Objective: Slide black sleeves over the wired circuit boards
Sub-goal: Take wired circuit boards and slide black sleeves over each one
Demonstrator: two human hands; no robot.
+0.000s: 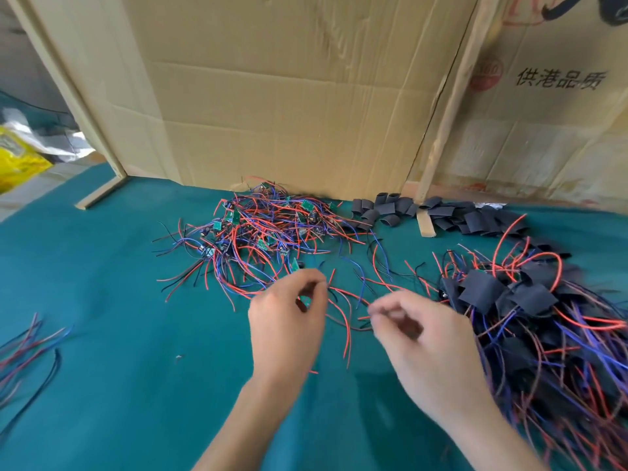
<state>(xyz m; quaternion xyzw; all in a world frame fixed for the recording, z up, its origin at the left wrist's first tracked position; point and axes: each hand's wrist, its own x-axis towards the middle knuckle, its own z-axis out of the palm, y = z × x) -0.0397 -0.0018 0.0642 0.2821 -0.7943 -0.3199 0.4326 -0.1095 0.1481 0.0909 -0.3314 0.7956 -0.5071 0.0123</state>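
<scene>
Left hand has its fingers curled in tight, pinching a little green circuit board between thumb and fingertips, its red wires trailing off to the right. Right hand is blurry with fingers curled narrow, and honestly I can't tell if it's got anything. Bare boards pile sits just past the left fingertips, loose black sleeves further back, sleeved pile right beside the right fingers.
</scene>
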